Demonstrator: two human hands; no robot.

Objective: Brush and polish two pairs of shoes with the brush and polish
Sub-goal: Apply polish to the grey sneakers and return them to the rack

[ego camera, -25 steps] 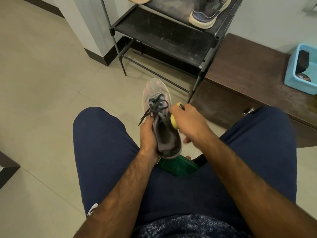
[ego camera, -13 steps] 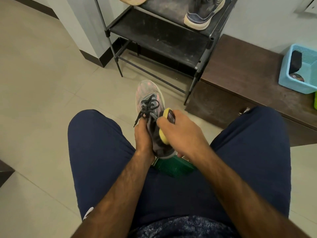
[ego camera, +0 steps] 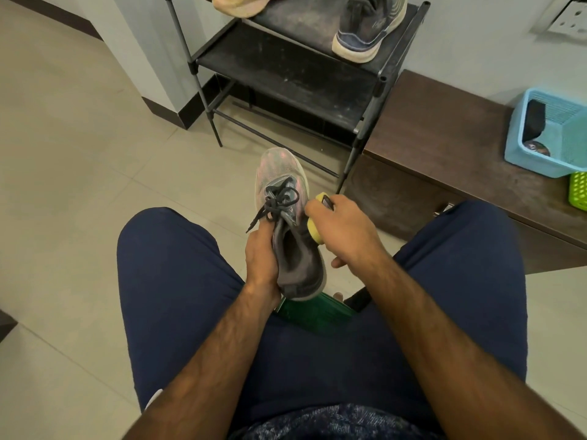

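The tiled floor (ego camera: 79, 185) carries a black rack (ego camera: 286, 77) against the wall, with a dark shoe (ego camera: 365, 30) at the right front edge of its upper shelf. Right of the rack a brown surface (ego camera: 444, 144) bears a blue basket (ego camera: 514, 147) at its right end. A round tin (ego camera: 533, 148) inside may be the polish. Between the person's knees, held off the floor above a green stool (ego camera: 314, 315), is a grey shoe (ego camera: 298, 258). Its long axis runs straight away from the body, toe toward the rack, heel toward the lap. The left hand (ego camera: 262, 258) has its grip wrapped round the collar on the shoe's left flank. The right hand (ego camera: 346, 233), grip curled tight on a yellow brush (ego camera: 314, 231), sets it against the right flank beside the laces. The next stroke likely runs along that side, lengthwise.
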